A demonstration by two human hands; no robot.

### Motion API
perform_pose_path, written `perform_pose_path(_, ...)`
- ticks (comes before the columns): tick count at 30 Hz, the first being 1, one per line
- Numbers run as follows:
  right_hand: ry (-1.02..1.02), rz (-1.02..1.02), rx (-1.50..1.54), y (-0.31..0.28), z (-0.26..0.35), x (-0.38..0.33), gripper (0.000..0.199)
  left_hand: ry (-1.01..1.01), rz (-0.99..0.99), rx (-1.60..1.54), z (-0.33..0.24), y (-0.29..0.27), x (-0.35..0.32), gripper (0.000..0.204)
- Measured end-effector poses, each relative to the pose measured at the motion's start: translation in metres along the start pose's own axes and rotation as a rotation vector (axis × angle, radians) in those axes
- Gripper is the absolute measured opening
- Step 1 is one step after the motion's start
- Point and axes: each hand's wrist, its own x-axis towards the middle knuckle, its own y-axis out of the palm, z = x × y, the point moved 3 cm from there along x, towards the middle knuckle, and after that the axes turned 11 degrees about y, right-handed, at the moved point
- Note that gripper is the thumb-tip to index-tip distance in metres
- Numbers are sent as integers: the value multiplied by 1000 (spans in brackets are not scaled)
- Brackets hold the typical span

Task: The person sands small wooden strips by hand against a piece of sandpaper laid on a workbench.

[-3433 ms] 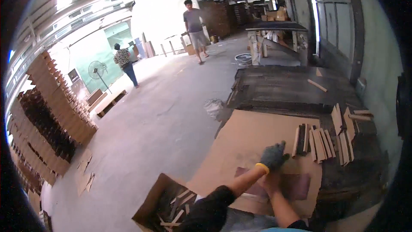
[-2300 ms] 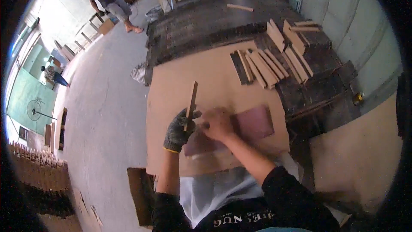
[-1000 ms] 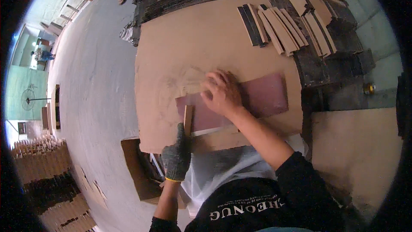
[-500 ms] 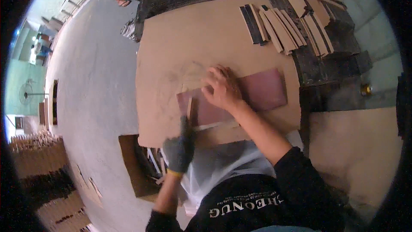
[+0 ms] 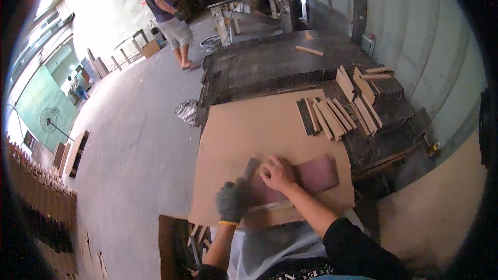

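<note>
My left hand [image 5: 231, 203], in a dark grey knit glove with a yellow cuff, is closed around one end of a narrow strip of wood [image 5: 251, 168]. The strip's dark face shows, and it slants up and away over the left end of a reddish-brown sheet, likely sandpaper [image 5: 317, 172]. My bare right hand [image 5: 278, 174] rests on the middle of that sheet, just right of the strip. Its fingers are bent and the thumb stands apart, with nothing visible between them. The sheet lies flat on a brown board [image 5: 244, 119].
Several wood strips [image 5: 332, 118] lie at the board's far right, beside more stacked strips [image 5: 367, 114]. A dark worktable [image 5: 259, 62] stretches beyond. An open box of strips [image 5: 174, 243] stands low left. A person [image 5: 168, 15] stands far left; a crumpled cloth [image 5: 187, 112] lies on the floor.
The view has tilted up, showing more of the far room. My left hand and the strip have moved nearer my right hand, and the strip's dark face now shows instead of its tan edge.
</note>
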Motion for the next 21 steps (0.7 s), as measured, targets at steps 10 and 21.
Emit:
perform_pose_path(10, 15, 80, -110, -17, -4, 7, 22, -48, -17, -230, -1, -10, 5, 33)
perform_pose_path(21, -27, 13, 7, -26, 12, 1, 21, 174, 198, 77, -22, -8, -53, 49)
